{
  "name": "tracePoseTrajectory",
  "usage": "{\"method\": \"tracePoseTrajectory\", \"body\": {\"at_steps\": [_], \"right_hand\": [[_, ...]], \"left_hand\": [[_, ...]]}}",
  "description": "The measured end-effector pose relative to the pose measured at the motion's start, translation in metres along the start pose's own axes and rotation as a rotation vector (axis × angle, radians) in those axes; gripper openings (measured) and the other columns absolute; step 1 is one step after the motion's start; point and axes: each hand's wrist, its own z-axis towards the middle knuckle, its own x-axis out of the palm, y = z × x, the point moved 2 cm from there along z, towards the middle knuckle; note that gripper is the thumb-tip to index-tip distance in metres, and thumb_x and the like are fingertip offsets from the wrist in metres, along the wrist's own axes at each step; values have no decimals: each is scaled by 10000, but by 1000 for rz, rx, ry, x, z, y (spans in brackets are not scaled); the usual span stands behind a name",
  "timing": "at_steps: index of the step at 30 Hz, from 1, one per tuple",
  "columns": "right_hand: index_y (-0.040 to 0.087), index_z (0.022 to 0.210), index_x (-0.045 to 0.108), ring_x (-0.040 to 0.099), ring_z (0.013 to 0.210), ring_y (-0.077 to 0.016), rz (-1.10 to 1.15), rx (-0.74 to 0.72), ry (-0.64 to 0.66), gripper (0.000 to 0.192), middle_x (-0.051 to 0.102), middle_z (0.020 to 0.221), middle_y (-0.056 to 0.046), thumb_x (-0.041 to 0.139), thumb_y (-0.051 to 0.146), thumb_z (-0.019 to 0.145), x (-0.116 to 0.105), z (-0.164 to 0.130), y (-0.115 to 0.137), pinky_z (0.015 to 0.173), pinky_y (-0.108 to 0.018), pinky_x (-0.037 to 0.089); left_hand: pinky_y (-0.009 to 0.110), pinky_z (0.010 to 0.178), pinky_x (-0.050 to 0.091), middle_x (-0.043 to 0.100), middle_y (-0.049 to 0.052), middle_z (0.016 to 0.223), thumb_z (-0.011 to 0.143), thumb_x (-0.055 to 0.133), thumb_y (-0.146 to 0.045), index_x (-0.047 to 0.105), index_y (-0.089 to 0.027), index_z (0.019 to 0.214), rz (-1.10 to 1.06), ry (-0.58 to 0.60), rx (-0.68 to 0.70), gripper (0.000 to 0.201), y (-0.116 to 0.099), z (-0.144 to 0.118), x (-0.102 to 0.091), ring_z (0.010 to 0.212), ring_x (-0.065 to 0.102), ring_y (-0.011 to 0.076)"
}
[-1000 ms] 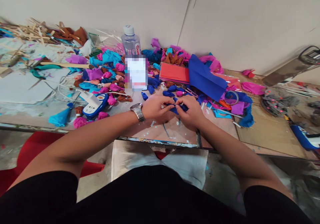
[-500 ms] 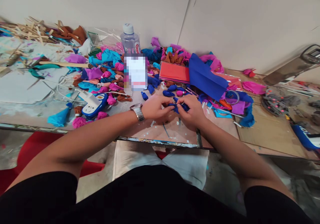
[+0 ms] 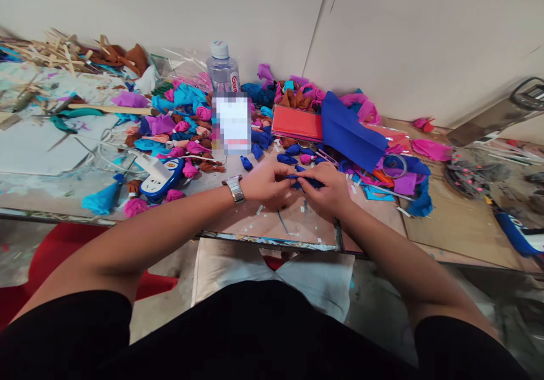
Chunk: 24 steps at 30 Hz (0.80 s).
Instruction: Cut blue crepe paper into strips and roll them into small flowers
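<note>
Between my hands is a small piece of dark blue crepe paper (image 3: 313, 182), partly covered by my fingers. My left hand (image 3: 266, 182), with a metal watch (image 3: 234, 190) on the wrist, pinches its left end. The thumb and fingers of my right hand (image 3: 327, 187) close on its right side. Both hands are just above the table's front part, fingertips nearly touching. Small twisted blue paper pieces (image 3: 257, 152) lie just beyond my hands. Behind them rests a large blue crepe paper sheet (image 3: 351, 133), beside a red packet (image 3: 296, 123).
A water bottle (image 3: 221, 68) and a blurred-out phone-like screen (image 3: 233, 122) stand at the back. Crumpled coloured paper (image 3: 182, 99) covers the left middle. A blue-and-white power strip (image 3: 162, 179), green-handled pliers (image 3: 63, 122) and a tape roll (image 3: 394, 165) lie about. Cardboard (image 3: 450, 221) is on the right.
My right fingers have shifted from a raised, bent pinch to lying flatter along the blue crepe paper. My left hand stays almost in place, still pinching.
</note>
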Motion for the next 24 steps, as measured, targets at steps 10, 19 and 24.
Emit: {"method": "tracePoseTrajectory", "body": {"at_steps": [10, 19, 24], "right_hand": [[288, 1009, 795, 745, 859, -223, -103, -120, 18, 134, 833, 908, -20, 661, 296, 1004, -3, 2, 4, 936, -467, 487], [304, 1062, 786, 740, 899, -246, -128, -113, 35, 140, 833, 944, -23, 660, 319, 1002, -4, 3, 3, 944, -482, 473], [308, 1062, 780, 743, 943, -256, -111, -70, 66, 139, 828, 982, -29, 659, 331, 998, -4, 2, 3, 952, -484, 482]], "left_hand": [[286, 691, 564, 796, 84, 904, 965, 662, -427, 770, -140, 984, -293, 76, -115, 307, 1, 1, -1, 770, 727, 175], [269, 665, 526, 764, 60, 813, 987, 644, -520, 759, -143, 903, -198, 10, -101, 403, 3, 2, -3, 703, 674, 146], [259, 633, 495, 747, 40, 781, 1011, 605, -521, 755, -157, 896, -110, -10, -53, 410, 4, 2, -3, 666, 644, 130]]}}
